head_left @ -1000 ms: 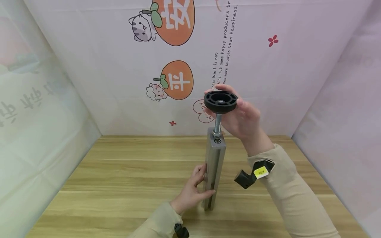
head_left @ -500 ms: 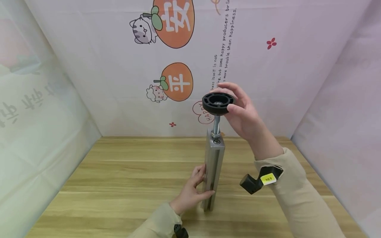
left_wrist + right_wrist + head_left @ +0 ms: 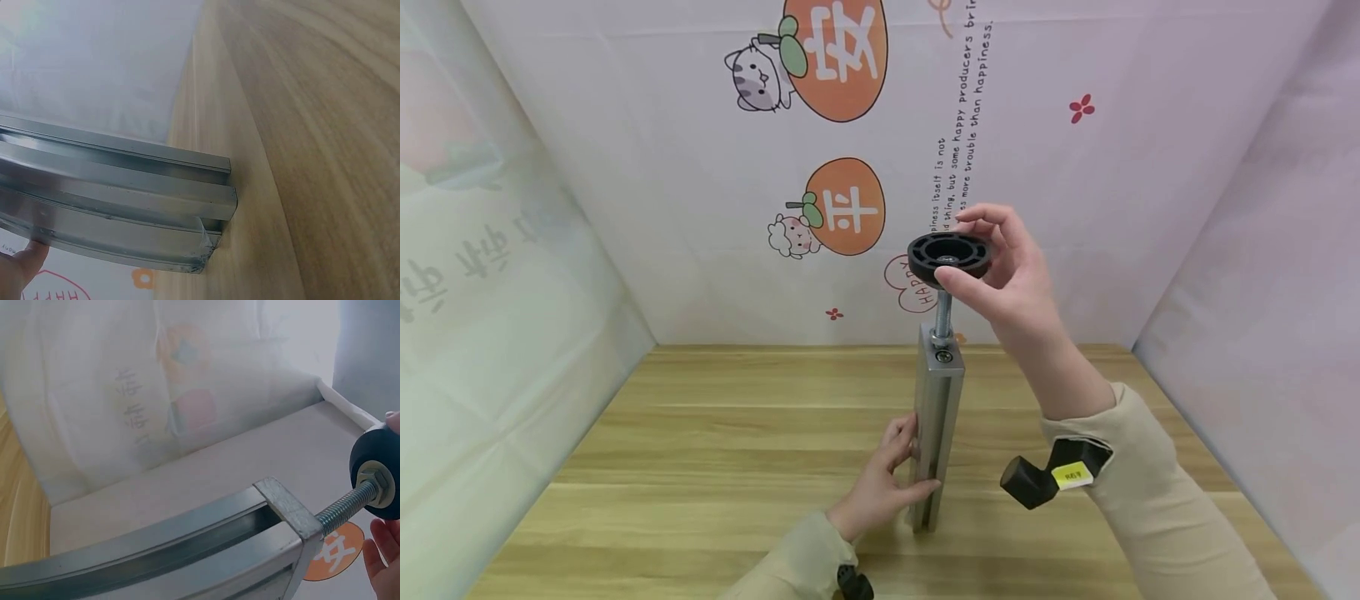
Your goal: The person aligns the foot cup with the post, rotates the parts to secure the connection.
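A silver aluminium profile (image 3: 936, 433) with long grooves stands upright on the wooden table. My left hand (image 3: 876, 496) grips it near the bottom, thumb across the front face and fingers on its left side. From the profile's top end a threaded rod (image 3: 943, 313) rises, carrying a round black levelling foot (image 3: 923, 267) with its ribbed hollow face upward. My right hand (image 3: 1022, 287) holds the foot's rim, thumb on the near side and fingers behind. A hex nut (image 3: 375, 481) shows under the foot in the right wrist view. The left wrist view shows the profile's lower end (image 3: 206, 212) at the tabletop.
The wooden table (image 3: 737, 450) extends around the profile. A printed white cloth (image 3: 700, 208) forms the back wall, with more cloth at both sides. Black wrist cameras (image 3: 1030, 482) sit on both sleeves.
My right thumb has moved leftward along the near rim of the foot, and the right hand and wrist have turned with it. The left hand keeps its grip on the profile.
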Demonstrator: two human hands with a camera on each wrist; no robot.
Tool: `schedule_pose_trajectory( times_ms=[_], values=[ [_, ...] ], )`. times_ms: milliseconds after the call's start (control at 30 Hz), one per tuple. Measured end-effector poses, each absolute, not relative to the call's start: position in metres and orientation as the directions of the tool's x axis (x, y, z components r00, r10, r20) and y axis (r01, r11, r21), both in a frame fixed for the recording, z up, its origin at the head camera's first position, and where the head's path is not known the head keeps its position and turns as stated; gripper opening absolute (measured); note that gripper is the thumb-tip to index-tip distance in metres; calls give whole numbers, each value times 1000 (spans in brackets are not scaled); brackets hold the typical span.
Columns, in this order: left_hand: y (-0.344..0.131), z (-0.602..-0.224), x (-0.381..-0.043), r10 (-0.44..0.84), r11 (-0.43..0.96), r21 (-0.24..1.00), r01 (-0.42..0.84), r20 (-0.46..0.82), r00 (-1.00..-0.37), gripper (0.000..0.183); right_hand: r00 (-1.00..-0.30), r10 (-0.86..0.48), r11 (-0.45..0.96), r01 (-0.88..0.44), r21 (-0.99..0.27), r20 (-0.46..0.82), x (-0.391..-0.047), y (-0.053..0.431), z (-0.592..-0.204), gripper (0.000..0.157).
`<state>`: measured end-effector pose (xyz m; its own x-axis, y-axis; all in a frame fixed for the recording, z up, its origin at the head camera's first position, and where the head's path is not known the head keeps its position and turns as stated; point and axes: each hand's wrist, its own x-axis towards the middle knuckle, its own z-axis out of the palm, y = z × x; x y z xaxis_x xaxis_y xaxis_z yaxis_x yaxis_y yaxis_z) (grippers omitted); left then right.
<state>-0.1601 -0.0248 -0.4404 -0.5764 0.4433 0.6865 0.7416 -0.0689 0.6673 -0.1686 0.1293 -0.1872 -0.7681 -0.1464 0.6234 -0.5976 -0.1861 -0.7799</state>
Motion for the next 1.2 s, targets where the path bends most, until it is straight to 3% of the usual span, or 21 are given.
schedule_pose_trajectory(
  times_ms=[233,467,633,800,900,1000,1067,1200],
  values=[
    [-25,-442,-160,437,-65,697,714,663,-608,101,-679,21,-25,-734,-679,734,-164,120,-193,43],
    [-22,-444,-163,431,-66,641,765,710,-558,108,-550,95,87,-826,-557,830,-164,115,-199,47],
    [-24,-443,-161,433,-67,679,731,680,-592,104,-529,89,29,-846,-533,844,-166,115,-202,44],
    [-25,-440,-158,438,-69,710,701,653,-618,100,-532,63,-130,-843,-522,844,-174,117,-206,38],
    [-26,-439,-158,435,-70,710,701,654,-619,99,-576,-11,-321,-772,-548,817,-181,119,-205,33],
    [-26,-439,-159,435,-68,702,708,660,-612,100,-597,-189,-531,-606,-593,780,-189,123,-202,34],
    [-25,-439,-159,435,-68,695,716,667,-605,100,-572,-340,-610,-470,-638,746,-196,128,-201,37],
    [-25,-440,-160,435,-66,673,736,683,-586,101,-452,-556,-682,-233,-693,698,-208,134,-200,41]
  ],
)
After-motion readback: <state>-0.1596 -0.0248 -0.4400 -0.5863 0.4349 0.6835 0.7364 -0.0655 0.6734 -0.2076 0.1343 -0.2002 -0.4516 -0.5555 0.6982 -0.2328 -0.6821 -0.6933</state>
